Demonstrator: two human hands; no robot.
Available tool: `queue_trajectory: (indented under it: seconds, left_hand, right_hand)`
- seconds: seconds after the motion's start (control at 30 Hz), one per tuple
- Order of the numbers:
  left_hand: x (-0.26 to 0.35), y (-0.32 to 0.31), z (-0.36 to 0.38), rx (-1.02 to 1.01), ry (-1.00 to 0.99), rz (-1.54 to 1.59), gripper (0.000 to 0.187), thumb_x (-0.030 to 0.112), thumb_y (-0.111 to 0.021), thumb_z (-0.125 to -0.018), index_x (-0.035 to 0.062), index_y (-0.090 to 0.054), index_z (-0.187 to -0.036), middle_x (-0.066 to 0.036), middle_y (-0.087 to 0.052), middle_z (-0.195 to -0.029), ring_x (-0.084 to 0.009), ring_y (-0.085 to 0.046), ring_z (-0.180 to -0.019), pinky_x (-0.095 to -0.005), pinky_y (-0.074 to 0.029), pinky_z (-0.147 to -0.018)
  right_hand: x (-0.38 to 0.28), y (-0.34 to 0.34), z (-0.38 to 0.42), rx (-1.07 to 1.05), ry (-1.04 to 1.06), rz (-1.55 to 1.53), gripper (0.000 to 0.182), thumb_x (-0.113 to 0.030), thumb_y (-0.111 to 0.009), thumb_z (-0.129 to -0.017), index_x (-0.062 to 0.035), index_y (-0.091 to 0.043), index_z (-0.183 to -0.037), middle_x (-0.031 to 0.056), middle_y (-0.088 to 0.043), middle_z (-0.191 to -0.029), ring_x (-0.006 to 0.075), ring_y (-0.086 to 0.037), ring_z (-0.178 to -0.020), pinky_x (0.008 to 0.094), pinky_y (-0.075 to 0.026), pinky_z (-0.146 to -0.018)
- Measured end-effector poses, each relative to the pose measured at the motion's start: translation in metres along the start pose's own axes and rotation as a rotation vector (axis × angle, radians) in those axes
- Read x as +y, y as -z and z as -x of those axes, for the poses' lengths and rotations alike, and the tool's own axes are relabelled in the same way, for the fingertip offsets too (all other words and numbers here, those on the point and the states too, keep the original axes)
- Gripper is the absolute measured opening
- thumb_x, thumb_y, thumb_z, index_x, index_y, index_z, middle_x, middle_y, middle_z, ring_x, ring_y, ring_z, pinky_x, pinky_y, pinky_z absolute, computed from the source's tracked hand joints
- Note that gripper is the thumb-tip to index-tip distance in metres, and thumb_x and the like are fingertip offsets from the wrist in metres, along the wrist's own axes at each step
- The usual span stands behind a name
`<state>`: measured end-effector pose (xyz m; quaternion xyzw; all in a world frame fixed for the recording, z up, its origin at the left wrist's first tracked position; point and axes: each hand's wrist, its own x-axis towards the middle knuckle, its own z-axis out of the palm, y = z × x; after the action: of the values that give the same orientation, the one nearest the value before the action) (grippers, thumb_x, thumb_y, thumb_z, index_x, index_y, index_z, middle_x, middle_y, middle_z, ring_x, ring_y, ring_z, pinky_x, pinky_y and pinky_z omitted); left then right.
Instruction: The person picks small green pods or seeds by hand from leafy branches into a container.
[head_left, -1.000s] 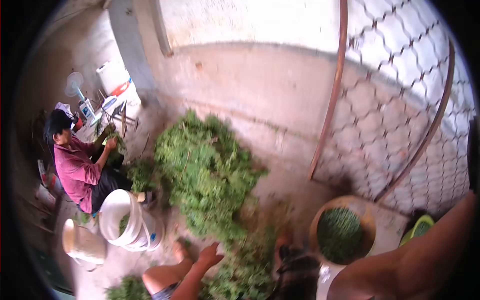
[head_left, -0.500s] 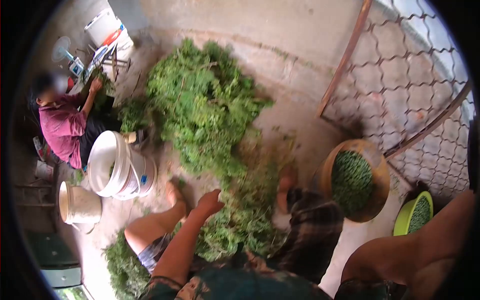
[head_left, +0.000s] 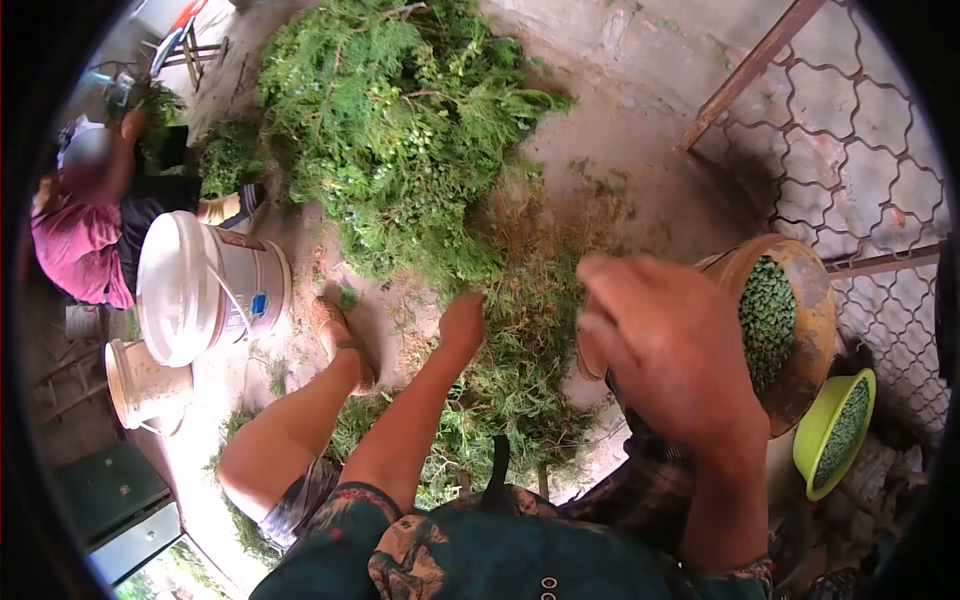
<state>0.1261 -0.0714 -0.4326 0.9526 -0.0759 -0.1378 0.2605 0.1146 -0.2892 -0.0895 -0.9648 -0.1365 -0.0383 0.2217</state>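
My left hand is closed in a fist over the leafy cuttings between my feet. What it grips, if anything, is hidden. My right hand is raised beside the tan bucket, slightly blurred, with thumb and forefinger apart and nothing visible between them. Small green berries partly fill that bucket. Loose green sprigs lie around my feet and under my left hand. Beyond them rises a big heap of feathery green branches dotted with pale berries.
A lime-green basin with more berries stands at the right. White buckets and a smaller cream pail are at the left. A co-worker in a pink shirt sits behind them. A wire mesh panel leans at right.
My right hand has come up into view beside the tan bucket. My left hand remains closed over the cuttings. The view has tilted down, so the heap sits higher in the picture.
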Motion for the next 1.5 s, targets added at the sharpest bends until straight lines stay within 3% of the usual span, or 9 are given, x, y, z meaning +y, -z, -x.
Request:
queue_trajectory:
  seconds: [0.07,0.47,0.53,0.63,0.83,1.13,1.3,1.37,1.5]
  left_hand:
    - [0.014,-0.004,-0.016,0.014,0.085,-0.013,0.021,0.011,-0.051,-0.082,0.0128,-0.061,-0.1,-0.016,-0.058,-0.096,-0.0356,-0.058,-0.085,-0.044,-0.047,-0.07]
    - [0.005,-0.015,-0.039,-0.044,0.278,-0.076,0.023,0.01,-0.059,-0.078,0.0112,-0.061,-0.101,-0.016,-0.058,-0.099,-0.0309,-0.062,-0.079,-0.0382,-0.051,-0.068]
    - [0.011,0.004,-0.039,-0.211,0.629,1.131,0.021,0.008,-0.059,-0.081,0.007,-0.059,-0.102,-0.014,-0.061,-0.097,-0.0232,-0.063,-0.079,-0.0312,-0.052,-0.065]
    - [0.045,0.043,-0.026,-0.302,0.488,1.766,0.019,0.01,-0.06,-0.084,0.0051,-0.057,-0.102,-0.013,-0.064,-0.094,-0.018,-0.064,-0.076,-0.0266,-0.052,-0.061]
    - [0.127,0.121,0.005,-0.494,0.211,1.923,0.016,0.012,-0.06,-0.085,0.0104,-0.056,-0.101,-0.01,-0.065,-0.093,-0.0177,-0.065,-0.079,-0.0273,-0.051,-0.057]
    - [0.186,0.17,0.043,-0.471,0.161,2.131,0.01,0.011,-0.066,-0.081,0.0149,-0.062,-0.089,0.0,-0.061,-0.077,-0.0087,-0.054,-0.072,-0.023,-0.036,-0.057]
    - [0.195,0.17,0.048,-0.176,-0.005,1.763,0.011,0.013,-0.065,-0.082,0.011,-0.061,-0.091,0.001,-0.061,-0.077,-0.0081,-0.053,-0.07,-0.0228,-0.039,-0.06]
    - [0.199,0.174,0.051,-0.033,-0.051,1.576,0.012,0.015,-0.065,-0.082,0.0098,-0.06,-0.092,0.001,-0.061,-0.077,-0.0085,-0.053,-0.069,-0.0229,-0.04,-0.061]
    - [0.192,0.171,0.051,-0.359,0.144,1.985,0.011,0.017,-0.061,-0.086,0.0082,-0.056,-0.091,-0.001,-0.059,-0.077,-0.0096,-0.053,-0.067,-0.0239,-0.044,-0.066]
  right_hand:
    - [-0.005,0.0,0.001,-0.278,-0.027,-0.089,0.039,-0.005,-0.065,-0.069,-0.0029,-0.052,-0.106,0.0118,-0.057,-0.079,0.0323,-0.056,-0.071,0.039,-0.045,-0.06]
    - [0.004,-0.009,0.009,-0.335,-0.001,-0.061,0.029,-0.005,-0.063,-0.069,-0.0057,-0.054,-0.096,0.0087,-0.055,-0.075,0.0301,-0.055,-0.066,0.039,-0.043,-0.058]
    - [0.004,-0.007,0.011,-0.325,-0.009,-0.051,0.025,-0.005,-0.062,-0.07,-0.0056,-0.053,-0.093,0.0089,-0.055,-0.075,0.0302,-0.055,-0.067,0.039,-0.043,-0.058]
    - [0.007,-0.006,0.014,-0.286,-0.032,-0.025,0.018,-0.007,-0.061,-0.073,-0.0053,-0.052,-0.088,0.0101,-0.055,-0.074,0.0311,-0.056,-0.067,0.04,-0.043,-0.059]
    - [0.008,-0.011,0.006,-0.141,-0.092,-0.017,0.009,-0.01,-0.055,-0.077,-0.004,-0.05,-0.081,0.0138,-0.057,-0.07,0.0325,-0.059,-0.067,0.0422,-0.046,-0.059]
    - [0.002,-0.008,-0.002,-0.097,-0.114,-0.398,0.019,-0.015,-0.06,-0.079,0.0003,-0.049,-0.082,0.0214,-0.055,-0.069,0.0405,-0.056,-0.068,0.0453,-0.043,-0.057]
    - [0.006,-0.01,0.001,-0.153,-0.217,-0.485,0.017,-0.011,-0.061,-0.077,0.0015,-0.051,-0.079,0.0245,-0.053,-0.066,0.0426,-0.053,-0.066,0.0438,-0.042,-0.056]
    - [0.009,-0.014,0.001,-0.184,-0.283,-0.453,0.017,-0.011,-0.062,-0.078,0.002,-0.052,-0.08,0.0215,-0.052,-0.06,0.0348,-0.058,-0.061,0.0403,-0.043,-0.055]
    - [0.0,-0.001,-0.004,-0.288,-0.42,-0.706,0.016,-0.01,-0.061,-0.08,0.0033,-0.053,-0.083,0.0156,-0.055,-0.062,0.0217,-0.06,-0.059,0.0342,-0.045,-0.054]
